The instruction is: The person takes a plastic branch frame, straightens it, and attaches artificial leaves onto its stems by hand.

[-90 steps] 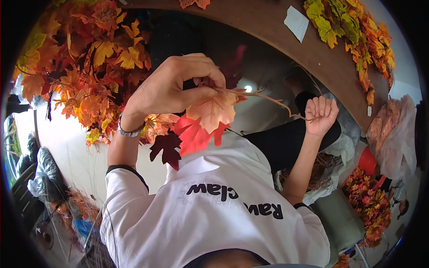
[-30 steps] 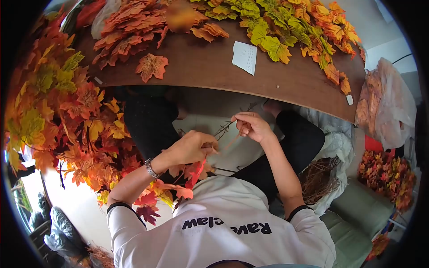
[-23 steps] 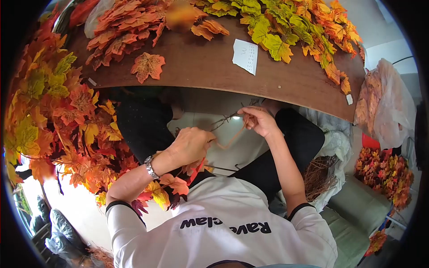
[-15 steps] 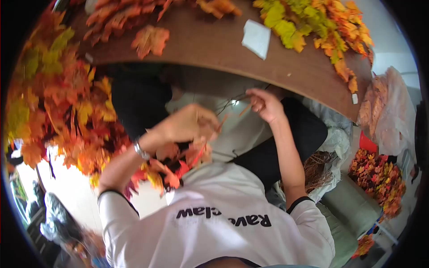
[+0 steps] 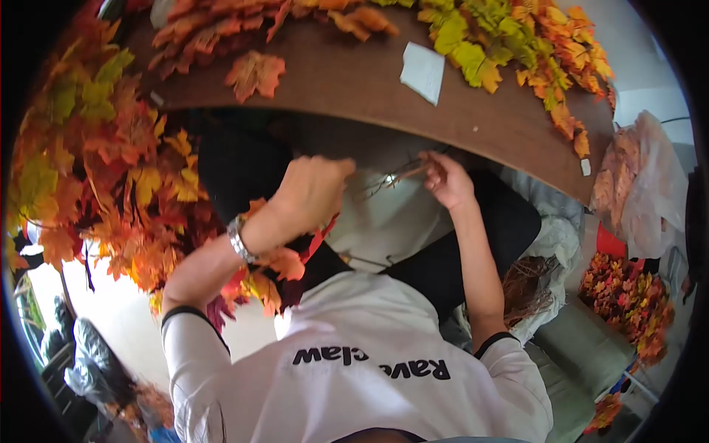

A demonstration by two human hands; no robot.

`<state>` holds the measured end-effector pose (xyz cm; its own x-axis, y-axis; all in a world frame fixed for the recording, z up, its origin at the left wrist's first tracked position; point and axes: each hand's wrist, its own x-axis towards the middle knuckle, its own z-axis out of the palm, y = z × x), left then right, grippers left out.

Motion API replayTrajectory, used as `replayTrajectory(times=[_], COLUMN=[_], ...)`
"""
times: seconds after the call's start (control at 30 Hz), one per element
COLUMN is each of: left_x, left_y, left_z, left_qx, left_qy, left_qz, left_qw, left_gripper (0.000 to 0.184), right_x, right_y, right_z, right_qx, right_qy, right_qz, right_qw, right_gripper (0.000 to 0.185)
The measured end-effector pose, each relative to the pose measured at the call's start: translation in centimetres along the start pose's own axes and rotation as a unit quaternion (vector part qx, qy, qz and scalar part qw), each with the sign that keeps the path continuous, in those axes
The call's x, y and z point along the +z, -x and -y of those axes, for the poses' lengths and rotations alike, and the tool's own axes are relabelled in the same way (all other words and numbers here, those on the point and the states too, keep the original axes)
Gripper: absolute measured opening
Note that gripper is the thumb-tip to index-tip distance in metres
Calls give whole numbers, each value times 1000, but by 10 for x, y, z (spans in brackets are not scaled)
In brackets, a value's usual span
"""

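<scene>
My left hand (image 5: pixel 306 196), with a metal watch (image 5: pixel 238 240) on the wrist, is closed in a fist, back toward me. Artificial red-orange maple leaves (image 5: pixel 284 262) hang below it and seem to be held in it; its fingertips are hidden. To its right, my right hand (image 5: pixel 447 181) pinches thin brown stems (image 5: pixel 399 176) between thumb and fingers. They reach leftward toward my left hand, over the gap between my legs and below the table edge.
A brown table (image 5: pixel 332 81) ahead carries several leaf bunches, a loose orange leaf (image 5: pixel 255 75) and a white paper (image 5: pixel 422 72). A mass of leaves (image 5: pixel 125 184) fills the left. At right are a bag of brown stems (image 5: pixel 528 284), a green stool (image 5: pixel 583 343) and a plastic bag (image 5: pixel 650 184).
My left hand has moved up and turned, its back now toward me, and the red leaves shifted with it. My right hand stays nearly in place, still pinching stems.
</scene>
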<state>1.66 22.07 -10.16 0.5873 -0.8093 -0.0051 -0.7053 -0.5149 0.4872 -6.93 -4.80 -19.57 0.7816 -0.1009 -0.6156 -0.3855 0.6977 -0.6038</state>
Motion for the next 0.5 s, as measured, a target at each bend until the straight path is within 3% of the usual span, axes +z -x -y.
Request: replayTrajectory(times=[0.13,0.23,0.33,0.43,0.5], left_x=[3,10,4,-1,-8], left_y=[2,4,1,-5,-13], left_z=[-6,-6,-17,-19,-17], left_qx=[-38,14,11,24,21], left_qy=[-55,29,116,209,353], left_qz=[101,173,270,308,339], left_qw=[993,984,956,928,872], left_gripper=[13,9,7,7,9], right_x=[1,-1,0,-5,-7], right_y=[5,8,6,1,-1], right_z=[11,15,14,10,8], right_qx=[-5,-11,7,22,39], right_qy=[5,10,20,39,56], right_qz=[12,3,-18,-23,-11], right_qw=[1000,1000,1000,999,998], right_gripper=[22,23,23,24,24])
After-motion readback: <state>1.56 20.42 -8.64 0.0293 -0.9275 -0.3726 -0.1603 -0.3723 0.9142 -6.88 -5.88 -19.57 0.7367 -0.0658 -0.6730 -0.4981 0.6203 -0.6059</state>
